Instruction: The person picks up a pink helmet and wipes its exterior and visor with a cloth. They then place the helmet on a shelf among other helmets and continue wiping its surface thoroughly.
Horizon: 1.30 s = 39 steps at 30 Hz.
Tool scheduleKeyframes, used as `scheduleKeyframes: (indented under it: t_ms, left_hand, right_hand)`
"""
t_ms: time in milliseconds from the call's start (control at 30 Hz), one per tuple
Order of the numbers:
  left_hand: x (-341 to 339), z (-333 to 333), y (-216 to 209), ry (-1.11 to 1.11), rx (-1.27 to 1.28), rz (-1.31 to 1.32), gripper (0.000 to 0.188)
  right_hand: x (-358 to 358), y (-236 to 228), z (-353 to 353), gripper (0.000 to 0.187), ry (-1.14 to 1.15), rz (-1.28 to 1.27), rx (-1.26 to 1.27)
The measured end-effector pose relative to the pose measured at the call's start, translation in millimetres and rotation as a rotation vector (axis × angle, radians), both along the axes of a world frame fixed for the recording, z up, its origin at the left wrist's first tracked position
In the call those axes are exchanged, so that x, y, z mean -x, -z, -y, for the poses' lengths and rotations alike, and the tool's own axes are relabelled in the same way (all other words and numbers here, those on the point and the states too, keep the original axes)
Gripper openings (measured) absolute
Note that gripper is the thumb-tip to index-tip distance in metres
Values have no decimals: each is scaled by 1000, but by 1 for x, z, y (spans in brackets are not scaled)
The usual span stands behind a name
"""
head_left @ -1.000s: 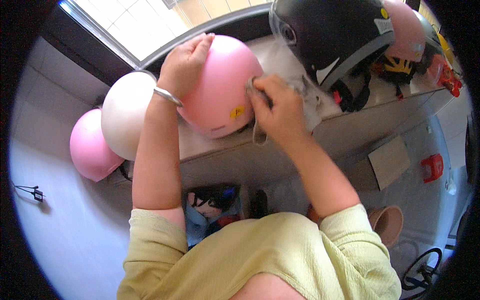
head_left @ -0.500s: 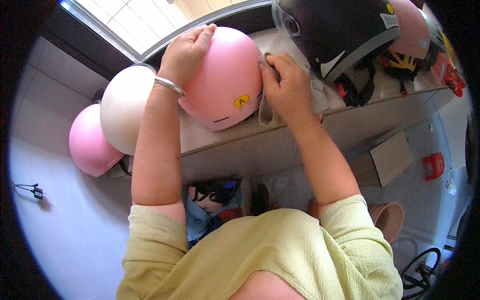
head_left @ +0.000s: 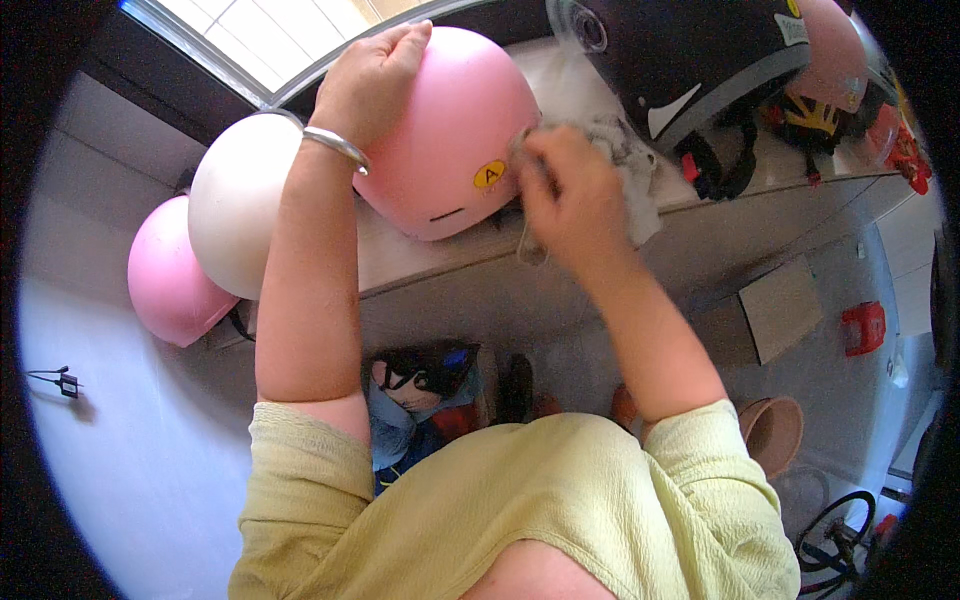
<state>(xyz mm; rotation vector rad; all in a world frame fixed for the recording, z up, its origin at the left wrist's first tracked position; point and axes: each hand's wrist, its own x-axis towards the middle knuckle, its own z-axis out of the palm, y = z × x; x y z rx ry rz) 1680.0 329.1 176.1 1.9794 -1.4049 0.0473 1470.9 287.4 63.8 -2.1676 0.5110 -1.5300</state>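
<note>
A pink helmet (head_left: 455, 130) with a round yellow sticker rests on a pale ledge (head_left: 400, 268) below a window. My left hand (head_left: 368, 88) grips its upper left side, the fingers curled over the far edge and partly hidden. At the helmet's right side is my right hand (head_left: 578, 195), blurred by motion, its fingers closed on a greyish cloth (head_left: 638, 180). The bunched end of the cloth touches the pink shell, and the rest hangs beside the hand onto the ledge.
Left of my arm stand a white helmet (head_left: 235, 195) and another pink helmet (head_left: 170, 275). A black helmet (head_left: 690, 60) with a clear visor and more helmets fill the ledge's right. Below are a cardboard box (head_left: 780, 310), a brown bucket (head_left: 772, 435) and a blue bag (head_left: 390, 420).
The pink helmet sits slightly higher in the picture and is turned a little. My right hand and the cloth have shifted along its right side; my left hand keeps its hold.
</note>
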Motion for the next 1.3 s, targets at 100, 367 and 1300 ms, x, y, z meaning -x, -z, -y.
scheduleKeyframes:
  t_ms: [100, 367, 1300]
  left_hand:
    - [-9, 2, 5, 31, 46, 11, 46]
    - [-9, 8, 3, 44, 10, 10, 42]
    - [-19, 16, 8, -16, 15, -7, 46]
  right_hand:
    - [0, -1, 7, 14, 20, -4, -25]
    - [5, 1, 5, 14, -20, -74, 23]
    - [1, -4, 34, 37, 16, 118, -124]
